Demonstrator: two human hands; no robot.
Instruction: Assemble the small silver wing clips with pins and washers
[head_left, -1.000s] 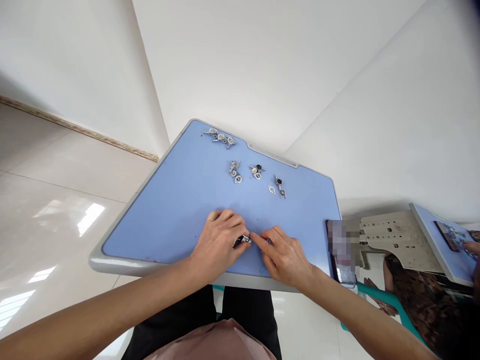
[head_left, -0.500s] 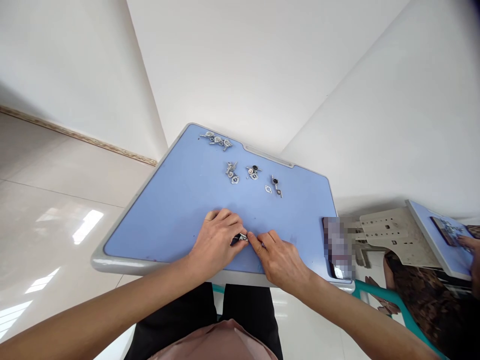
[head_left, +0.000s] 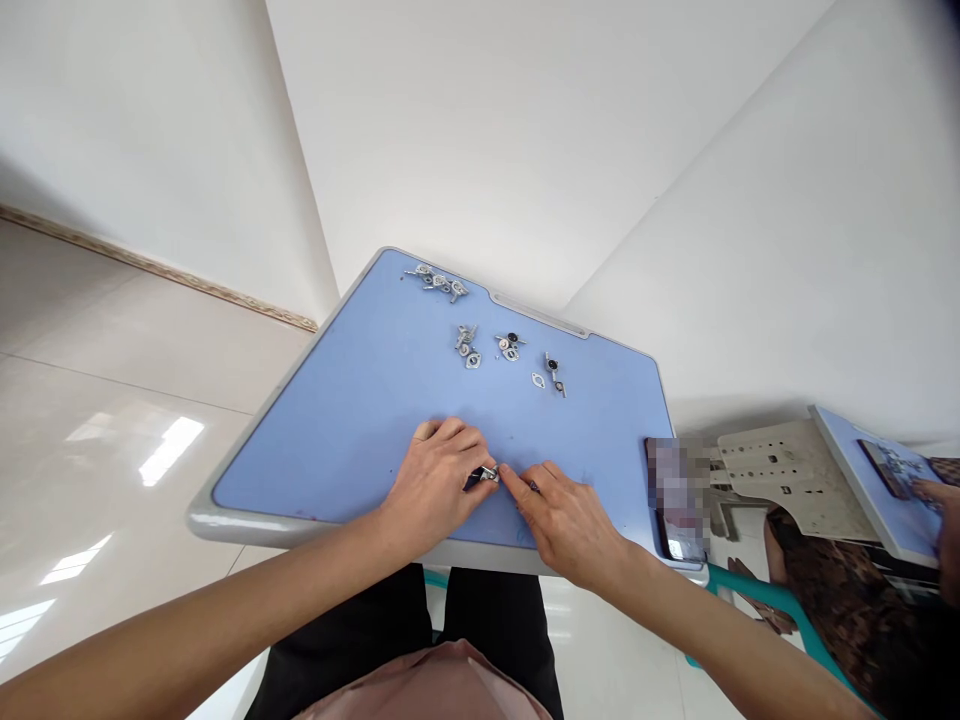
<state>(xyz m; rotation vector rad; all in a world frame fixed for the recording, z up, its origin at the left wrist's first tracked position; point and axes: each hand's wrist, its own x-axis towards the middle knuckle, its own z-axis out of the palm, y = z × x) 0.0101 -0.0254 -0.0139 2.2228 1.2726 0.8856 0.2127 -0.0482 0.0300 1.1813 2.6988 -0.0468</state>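
Observation:
Near the front of the blue tabletop, my left hand (head_left: 441, 472) pinches a small silver metal fitting (head_left: 489, 474) with a dark part, mostly covered by the fingers. My right hand (head_left: 559, 505) meets it from the right, its index fingertip against the fitting's end. The other right fingers are curled, and a small dark thing (head_left: 534, 487) shows at them, too small to name. Beyond the hands lie a flat oval metal plate (head_left: 538, 381), two fittings with black round centres (head_left: 553, 365), and a cluster of similar parts (head_left: 511, 346).
More metal parts (head_left: 466, 347) lie left of centre, with another group (head_left: 437, 282) at the far edge. A phone (head_left: 681, 545), partly blurred, rests at the table's right edge. White walls (head_left: 525, 150) stand behind. At right, a person's hand (head_left: 937, 495) is over another blue table (head_left: 862, 475).
My right index finger has shifted slightly on the fitting's end, and more of the dark thing at my right fingers shows. My left hand keeps its grip; the view has moved slightly.

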